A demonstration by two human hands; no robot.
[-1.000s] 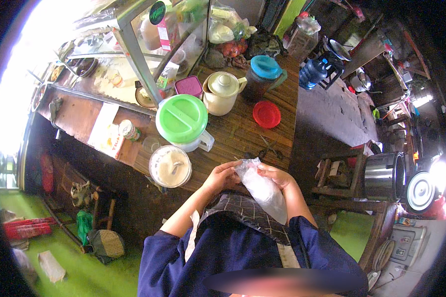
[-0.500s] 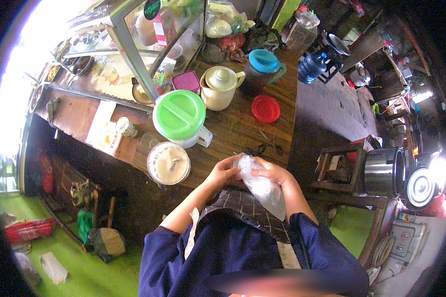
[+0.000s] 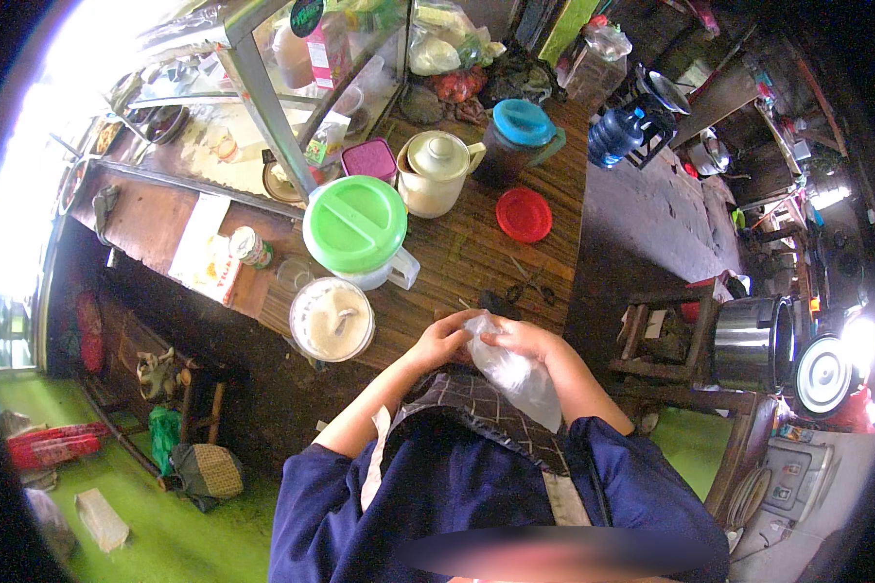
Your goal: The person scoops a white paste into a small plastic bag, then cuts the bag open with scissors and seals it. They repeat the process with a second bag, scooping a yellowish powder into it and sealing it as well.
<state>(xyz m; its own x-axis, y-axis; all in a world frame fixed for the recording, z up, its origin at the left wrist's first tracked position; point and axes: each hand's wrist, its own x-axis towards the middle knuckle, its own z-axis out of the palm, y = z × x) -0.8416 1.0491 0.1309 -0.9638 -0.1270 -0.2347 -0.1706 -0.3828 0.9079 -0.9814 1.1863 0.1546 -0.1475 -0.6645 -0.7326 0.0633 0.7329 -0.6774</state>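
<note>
The left hand (image 3: 444,338) and the right hand (image 3: 523,340) both pinch the top of a clear plastic bag (image 3: 520,374) by the wooden table (image 3: 457,257), seemingly opening it, so next the fingers must pull its sides apart gently.

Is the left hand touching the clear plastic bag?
Touching. The head view shows the left hand with its fingers on the top of the clear plastic bag, no gap between them; the right hand grips it too.
</note>
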